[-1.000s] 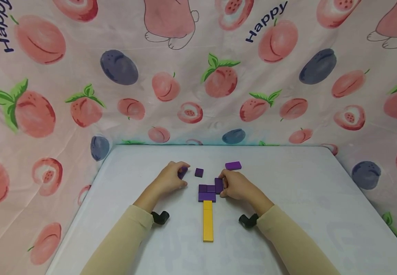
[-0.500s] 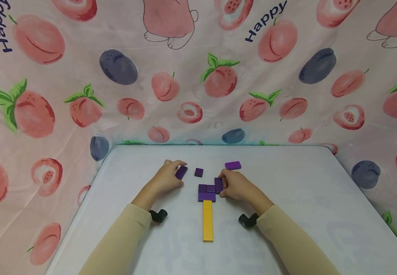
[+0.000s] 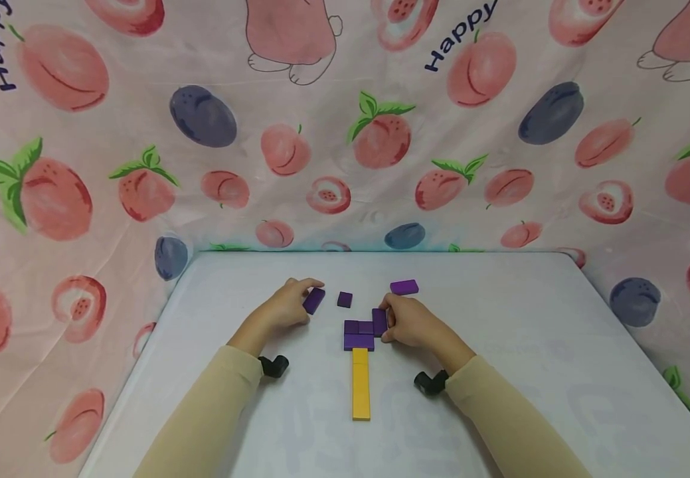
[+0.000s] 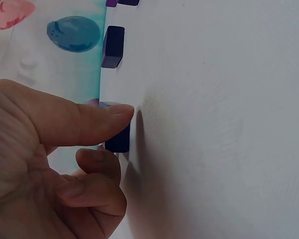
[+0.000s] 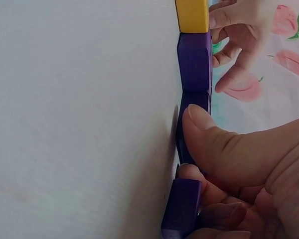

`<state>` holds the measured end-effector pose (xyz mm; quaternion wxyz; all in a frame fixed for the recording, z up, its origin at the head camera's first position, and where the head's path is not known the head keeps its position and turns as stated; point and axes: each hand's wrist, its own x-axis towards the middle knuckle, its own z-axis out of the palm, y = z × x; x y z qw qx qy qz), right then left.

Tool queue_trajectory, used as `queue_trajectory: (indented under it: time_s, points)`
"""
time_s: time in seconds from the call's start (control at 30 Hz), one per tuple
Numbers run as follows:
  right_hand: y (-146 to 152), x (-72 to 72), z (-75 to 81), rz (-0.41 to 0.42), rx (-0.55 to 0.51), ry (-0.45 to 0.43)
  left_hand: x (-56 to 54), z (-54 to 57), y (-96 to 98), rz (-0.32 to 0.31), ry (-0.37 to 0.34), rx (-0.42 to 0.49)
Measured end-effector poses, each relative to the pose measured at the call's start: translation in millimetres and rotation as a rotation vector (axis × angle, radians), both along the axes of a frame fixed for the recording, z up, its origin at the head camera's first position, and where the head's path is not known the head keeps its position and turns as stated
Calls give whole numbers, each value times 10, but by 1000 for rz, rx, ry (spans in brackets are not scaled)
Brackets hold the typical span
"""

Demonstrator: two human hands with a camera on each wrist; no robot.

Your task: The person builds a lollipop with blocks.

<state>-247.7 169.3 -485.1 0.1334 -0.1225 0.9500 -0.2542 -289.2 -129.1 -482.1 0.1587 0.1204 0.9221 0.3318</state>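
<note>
My right hand [image 3: 412,323] pinches a dark purple block [image 3: 378,322] by its ends, thumb near and finger far. This block stands against the right side of a cluster of purple blocks [image 3: 359,341], at whose near edge a yellow strip of blocks [image 3: 360,385] begins. At the left, my left hand [image 3: 279,311] is beside a tilted purple block [image 3: 314,301], a finger reaching past its far end and the thumb apart from it. The left wrist view shows the thumb hiding part of that block [image 4: 118,139]; contact with the fingers cannot be told.
A small purple cube [image 3: 345,300] lies between the hands, behind the cluster. Farther back at the right is a loose purple block [image 3: 404,287]. Everything lies on a white table [image 3: 536,318], with a fruit-print cloth [image 3: 327,159] hanging behind it.
My left hand has drawn back a little to the left and its thumb has come away from the tilted purple block, which now shows more fully. The right hand keeps its place.
</note>
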Motion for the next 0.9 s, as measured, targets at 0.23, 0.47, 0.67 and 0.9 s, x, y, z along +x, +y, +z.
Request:
queue_trajectory:
  time_s: [0.23, 0.47, 0.67, 0.9]
  points:
    - [-2, 5, 2, -7, -6, -8, -32, -9, -4, -2, -11, 6]
    - [-2, -1, -7, -13, -11, -14, -67, -46, -21, -2, -11, 16]
    - [3, -8, -20, -11, -6, -12, -80, -63, -27, 13, -13, 31]
    - [1, -11, -20, -10, 1, -11, -91, -81, -22, 25, -22, 39]
